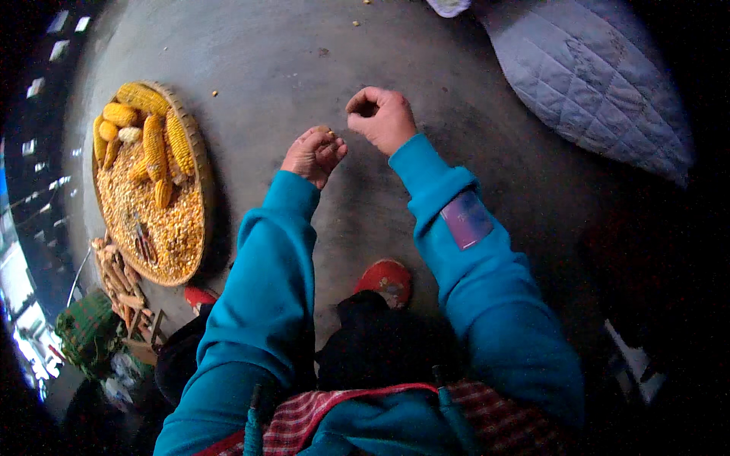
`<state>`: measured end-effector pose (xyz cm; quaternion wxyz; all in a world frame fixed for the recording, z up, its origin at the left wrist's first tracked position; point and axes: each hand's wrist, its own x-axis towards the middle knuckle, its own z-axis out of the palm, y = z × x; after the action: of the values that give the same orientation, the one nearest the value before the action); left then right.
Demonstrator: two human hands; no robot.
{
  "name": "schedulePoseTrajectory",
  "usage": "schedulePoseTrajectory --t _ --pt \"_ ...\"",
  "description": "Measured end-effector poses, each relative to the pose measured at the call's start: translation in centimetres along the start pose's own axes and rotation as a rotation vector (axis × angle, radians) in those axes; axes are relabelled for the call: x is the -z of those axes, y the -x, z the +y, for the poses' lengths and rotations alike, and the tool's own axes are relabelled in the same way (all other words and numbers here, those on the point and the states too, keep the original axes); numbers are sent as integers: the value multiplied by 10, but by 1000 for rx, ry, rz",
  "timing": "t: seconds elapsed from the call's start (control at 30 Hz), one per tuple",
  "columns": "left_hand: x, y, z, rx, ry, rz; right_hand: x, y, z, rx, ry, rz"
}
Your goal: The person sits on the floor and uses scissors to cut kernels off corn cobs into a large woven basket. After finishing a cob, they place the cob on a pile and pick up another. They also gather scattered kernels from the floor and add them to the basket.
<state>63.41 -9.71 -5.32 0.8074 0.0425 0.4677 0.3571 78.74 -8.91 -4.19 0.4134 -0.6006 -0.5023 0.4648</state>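
Note:
Both my hands are raised over the grey floor, close together but apart. My left hand [314, 156] is closed, its fingers bent in, and a small yellow corn kernel [331, 134] shows at the fingertips. Just to its right and a little farther out, my right hand [384, 120] curls thumb and fingers into a ring. Whatever its fingertips hold, if anything, is too small to make out. To the left stands a round woven basket [204, 178] with loose corn kernels [125, 199] and several yellow corn cobs [155, 148]. A pair of pliers-like tools [144, 245] lies on the kernels.
Stripped cobs [118, 277] are heaped beside the basket's near side, next to a green woven bag [87, 330]. A quilted grey cloth [589, 72] fills the far right. A stray kernel [215, 93] lies on the floor. My red shoe [386, 280] is below my hands.

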Motion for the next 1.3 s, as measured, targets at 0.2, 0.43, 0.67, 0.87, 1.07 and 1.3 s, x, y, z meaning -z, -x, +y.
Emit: schedulePoseTrajectory --t 0.2,0.43,0.67,0.87,1.07,1.3 --pt "11 27 3 -6 252 24 -50 24 -30 360 136 -134" --pt "54 18 9 70 238 19 -12 4 27 97 600 120" --pt "89 38 70 -61 286 125 -11 -15 55 -2 1075 -84" --pt "194 68 207 -328 23 212 -31 -30 35 -178 872 -95" --pt "250 148 324 -157 -321 863 -171 -35 -129 143 44 -361" --pt "301 163 327 -400 -427 466 -208 -55 -187 314 622 -421"
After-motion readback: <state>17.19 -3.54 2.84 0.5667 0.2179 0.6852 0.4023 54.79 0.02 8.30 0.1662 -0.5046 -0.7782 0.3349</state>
